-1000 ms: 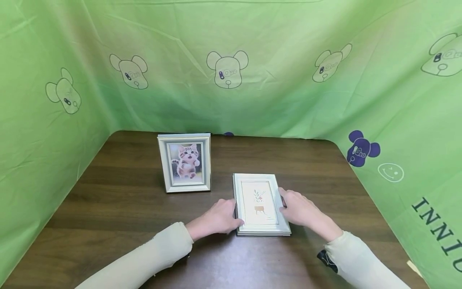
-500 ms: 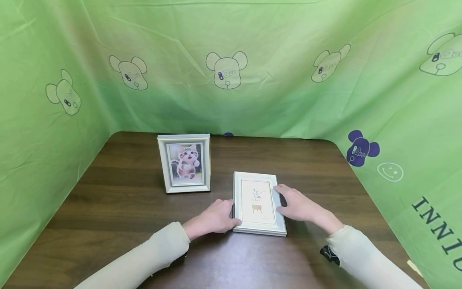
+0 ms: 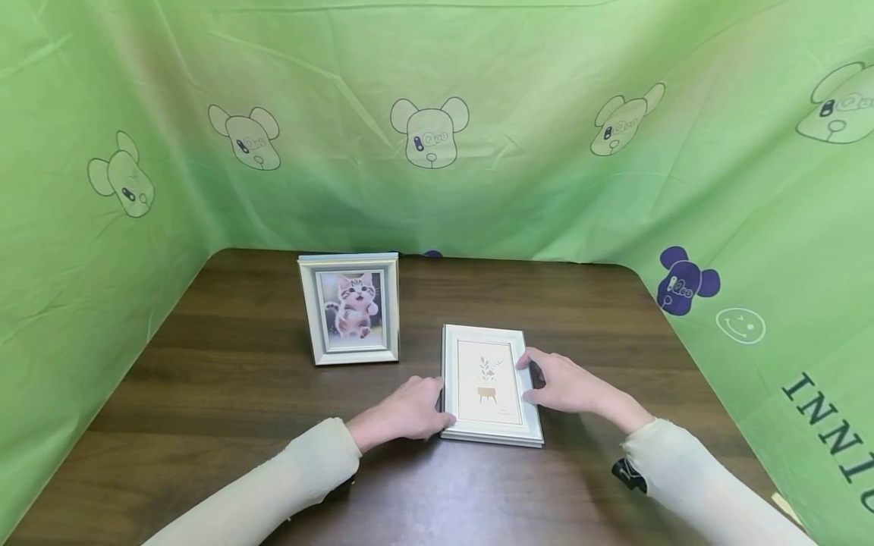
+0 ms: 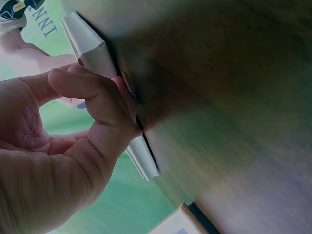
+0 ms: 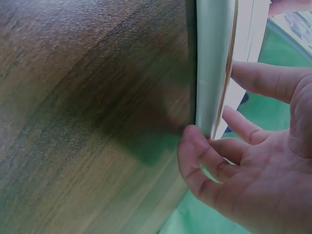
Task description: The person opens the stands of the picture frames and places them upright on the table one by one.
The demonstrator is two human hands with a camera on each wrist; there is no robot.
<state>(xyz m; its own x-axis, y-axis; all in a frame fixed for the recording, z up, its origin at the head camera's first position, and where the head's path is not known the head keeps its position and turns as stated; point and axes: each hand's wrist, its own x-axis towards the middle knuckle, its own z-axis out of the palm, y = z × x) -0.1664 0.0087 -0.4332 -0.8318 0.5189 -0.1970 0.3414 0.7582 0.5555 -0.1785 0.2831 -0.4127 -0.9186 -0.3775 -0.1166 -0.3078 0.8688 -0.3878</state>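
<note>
I have the left hand and right hand gripping opposite sides of the plant frame, face up on the table. Over my feed, the kitten frame stands farther back, leftward.

Green cloth, R side: dk. caps "INNI", then curved ltr. cut off at view edge; L wrist view, pt. of same wd.
Smiley: wht. outline, on cloth.
Bear heads: sm. ltrs. on faces, illeg.
Plant print: tiny mark low R, illeg.
</note>
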